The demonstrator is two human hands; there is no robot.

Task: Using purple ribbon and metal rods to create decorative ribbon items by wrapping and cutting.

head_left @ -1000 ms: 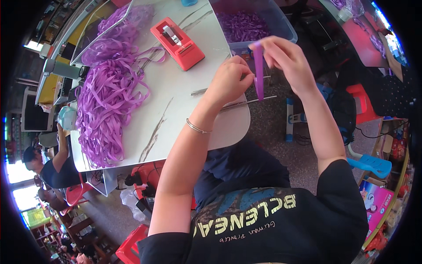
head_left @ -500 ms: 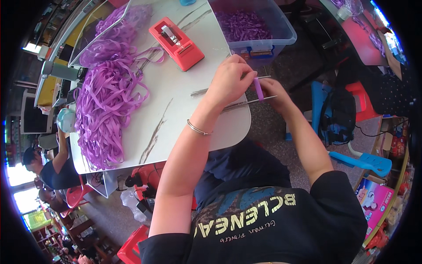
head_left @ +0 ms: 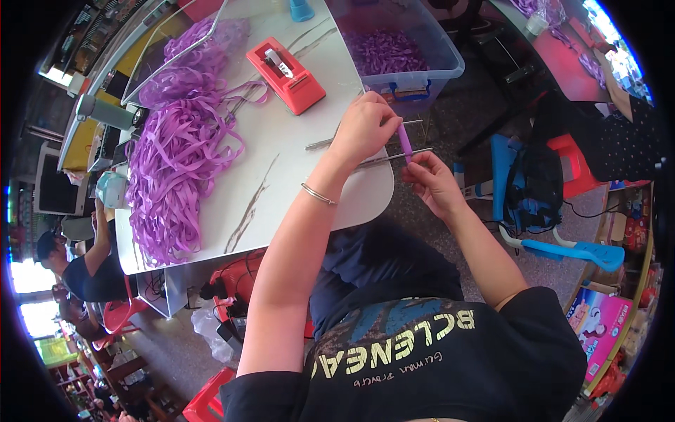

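Two thin metal rods [head_left: 373,162] stick out past the right edge of the white marbled table. A purple ribbon [head_left: 404,141] spans them as a narrow wound band. My left hand [head_left: 365,128], a bangle on its wrist, is closed in a pinch on the ribbon at the far rod. My right hand [head_left: 436,184] pinches at the ribbon's near end, just below the near rod; its fingertips partly cover that end. A big heap of loose purple ribbon [head_left: 172,176] lies on the table's left side, and one strand loops out of it.
A red tape dispenser [head_left: 287,76] stands at the table's middle back, with a blue cup-like object [head_left: 301,10] behind it. Right of the table, a clear plastic bin [head_left: 446,67] holds purple ribbon pieces. A blue chair [head_left: 503,176] with a black bag stands farther right. Other people sit at both sides.
My right hand has come nearer and lower, from behind the band to below the near rod, its fingers now pinching there. My left hand stays at the far rod.
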